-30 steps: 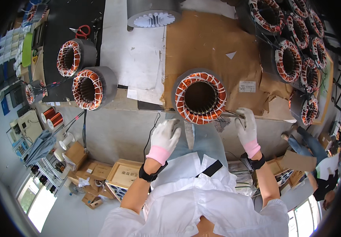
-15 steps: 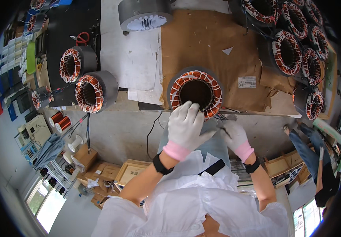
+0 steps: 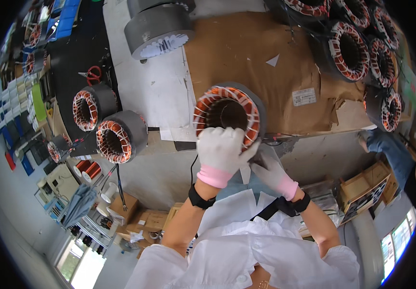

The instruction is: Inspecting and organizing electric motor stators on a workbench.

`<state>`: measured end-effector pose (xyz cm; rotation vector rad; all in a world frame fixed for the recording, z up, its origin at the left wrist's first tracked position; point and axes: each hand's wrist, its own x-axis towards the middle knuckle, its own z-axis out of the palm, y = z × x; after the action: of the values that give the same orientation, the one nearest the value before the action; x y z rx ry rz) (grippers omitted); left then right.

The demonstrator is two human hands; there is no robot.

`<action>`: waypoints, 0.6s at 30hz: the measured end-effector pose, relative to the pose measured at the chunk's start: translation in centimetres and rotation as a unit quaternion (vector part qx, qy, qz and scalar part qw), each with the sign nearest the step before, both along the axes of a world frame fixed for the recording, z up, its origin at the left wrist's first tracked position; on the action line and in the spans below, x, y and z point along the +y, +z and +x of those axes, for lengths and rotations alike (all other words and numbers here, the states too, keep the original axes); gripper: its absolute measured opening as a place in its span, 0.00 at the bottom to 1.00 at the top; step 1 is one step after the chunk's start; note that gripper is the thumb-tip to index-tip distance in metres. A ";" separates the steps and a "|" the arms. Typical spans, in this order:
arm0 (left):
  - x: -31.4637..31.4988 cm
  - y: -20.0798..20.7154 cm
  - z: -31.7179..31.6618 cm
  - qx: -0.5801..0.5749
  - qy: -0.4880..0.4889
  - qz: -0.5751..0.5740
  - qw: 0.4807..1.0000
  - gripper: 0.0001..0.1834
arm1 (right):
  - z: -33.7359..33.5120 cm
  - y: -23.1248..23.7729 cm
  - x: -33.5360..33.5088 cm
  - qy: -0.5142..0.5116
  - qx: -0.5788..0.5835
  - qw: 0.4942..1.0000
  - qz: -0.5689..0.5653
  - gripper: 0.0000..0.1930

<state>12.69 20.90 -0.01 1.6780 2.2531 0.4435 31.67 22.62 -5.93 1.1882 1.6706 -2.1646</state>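
Observation:
A motor stator (image 3: pixel 260 108), a grey cylinder with orange copper windings laced in white cord, stands at the bench's front edge before me. My left hand (image 3: pixel 221 153), in a white glove with a pink cuff, has its fingers bent over the near rim of the windings, the tips at the bore, gripping it. Close by on the right, my right hand (image 3: pixel 269 172), gloved alike, has its fingers drawn together below the stator's lower right side, by the dark lead wires (image 3: pixel 271 142). The fingertips are blurred, and what they hold is hidden.
Two wound stators (image 3: pixel 133 132) stand at the left, near red-handled scissors (image 3: pixel 93 75). Unwound grey cores (image 3: pixel 157 31) sit at the back, and several wound stators (image 3: pixel 350 50) crowd the right. Brown cardboard (image 3: pixel 261 62) covers the bench. Copper wire spools (image 3: pixel 91 171) lie lower left.
The view has shifted. The stator has turned, showing more of its inner left wall. My left hand stays at its near rim; my right hand has moved in closer to the left hand.

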 end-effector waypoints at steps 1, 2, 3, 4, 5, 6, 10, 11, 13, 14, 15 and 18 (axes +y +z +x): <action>0.0 -0.2 -0.5 -0.009 0.041 0.035 0.999 0.17 | -0.6 -0.7 -0.8 -0.110 0.015 0.990 -0.090 0.20; 0.1 -0.3 -1.1 -0.017 0.082 0.072 0.994 0.17 | -1.7 -0.6 -0.6 -0.117 0.016 0.989 -0.092 0.20; 0.4 0.3 -1.3 -0.045 0.117 0.071 0.990 0.14 | -3.0 -0.2 0.2 -0.143 0.037 0.984 -0.100 0.22; 0.3 0.3 -1.4 -0.041 0.111 0.068 0.991 0.14 | -4.5 0.7 1.1 -0.167 0.062 0.978 -0.109 0.25; -0.2 -0.2 -1.5 -0.072 0.178 0.071 0.979 0.12 | -6.1 1.7 2.2 -0.212 0.066 0.958 -0.179 0.25; -0.7 -0.2 -1.5 -0.102 0.244 0.074 0.962 0.11 | -6.4 1.1 2.4 -0.218 0.070 0.956 -0.185 0.25; -1.8 0.4 -1.4 -0.360 0.482 0.048 0.798 0.11 | -6.7 2.3 3.9 -0.229 0.094 0.950 -0.189 0.27; -2.8 0.1 -2.0 -0.376 0.478 0.072 0.790 0.17 | -6.9 3.3 3.8 -0.233 0.110 0.952 -0.166 0.24; -4.8 -0.7 -1.6 -0.395 0.509 0.089 0.760 0.18 | -7.1 4.9 4.0 -0.205 0.100 0.956 -0.185 0.19; -5.4 -0.9 -1.1 -0.422 0.539 0.107 0.721 0.20 | -6.8 5.5 4.4 -0.212 0.100 0.954 -0.188 0.19; -5.5 -0.6 -0.5 -0.471 0.545 0.104 0.685 0.19 | -6.5 5.9 4.8 -0.189 0.087 0.960 -0.186 0.19; -5.7 0.2 1.4 -0.519 0.578 0.139 0.614 0.20 | -5.1 5.4 4.3 -0.157 0.086 0.973 -0.147 0.18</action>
<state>14.10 15.24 0.20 -0.4033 1.8848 1.5502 26.56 26.96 -0.52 1.2781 1.2174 -2.6590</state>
